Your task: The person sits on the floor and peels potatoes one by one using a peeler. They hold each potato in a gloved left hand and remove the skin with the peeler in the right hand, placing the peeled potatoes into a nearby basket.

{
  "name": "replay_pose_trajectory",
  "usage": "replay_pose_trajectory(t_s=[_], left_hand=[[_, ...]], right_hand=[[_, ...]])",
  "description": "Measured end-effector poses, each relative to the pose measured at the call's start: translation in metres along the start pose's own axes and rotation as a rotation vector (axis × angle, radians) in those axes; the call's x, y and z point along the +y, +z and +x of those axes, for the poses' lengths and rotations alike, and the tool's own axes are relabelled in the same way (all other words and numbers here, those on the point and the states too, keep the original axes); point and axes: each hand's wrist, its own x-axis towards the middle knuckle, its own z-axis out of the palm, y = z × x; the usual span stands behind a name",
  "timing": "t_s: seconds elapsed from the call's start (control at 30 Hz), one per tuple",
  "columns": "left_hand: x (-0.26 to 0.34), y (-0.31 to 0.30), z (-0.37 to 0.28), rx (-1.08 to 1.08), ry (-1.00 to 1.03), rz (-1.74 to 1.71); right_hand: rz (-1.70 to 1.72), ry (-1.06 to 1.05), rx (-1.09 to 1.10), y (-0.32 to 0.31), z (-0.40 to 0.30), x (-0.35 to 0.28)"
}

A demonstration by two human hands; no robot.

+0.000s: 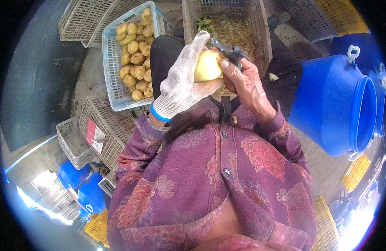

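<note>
My left hand (183, 78), in a white knitted glove with a blue cuff edge, holds a large peeled potato (207, 66). Bare, my right hand (248, 84) grips a dark-handled peeler (229, 50), its thumb against the potato's right side. Part of the peeler is hidden by the fingers. Beyond both hands is a plastic crate (264, 37) with peelings (230, 29) in it. A light blue basket (105, 72) on the left holds many potatoes (138, 58).
Large blue plastic barrels (325, 103) lie at the right. Stacked grey crates (92, 18) are at the upper left. At the lower left are a mesh crate (117, 117) and a small basket (72, 144). A pale scrap (273, 77) rests on my dark trouser leg.
</note>
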Motion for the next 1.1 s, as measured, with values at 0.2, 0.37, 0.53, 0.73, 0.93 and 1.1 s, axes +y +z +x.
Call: replay_pose_trajectory(t_s=[0.2, 0.37, 0.53, 0.73, 0.93, 1.1], left_hand=[[0.003, -0.013, 0.002, -0.089, -0.454, -0.400], [0.000, -0.020, -0.007, -0.059, -0.328, -0.182], [0.012, -0.028, -0.008, -0.119, -0.248, -0.060], [0.003, -0.030, -0.009, -0.080, -0.210, -0.042], [0.004, -0.023, -0.006, -0.067, -0.185, 0.033], [-0.006, -0.025, -0.010, -0.043, -0.248, -0.207]], right_hand=[[-0.461, -0.392, 0.007, -0.014, 0.011, 0.006], [-1.218, -0.729, 0.005, -0.021, 0.009, -0.020], [-1.398, -0.847, -0.074, -0.023, 0.021, -0.029], [-1.296, -0.728, 0.077, -0.061, 0.026, -0.010], [-1.325, -0.914, -0.128, -0.021, 0.031, -0.024], [-1.467, -0.839, 0.041, -0.057, 0.036, -0.020]])
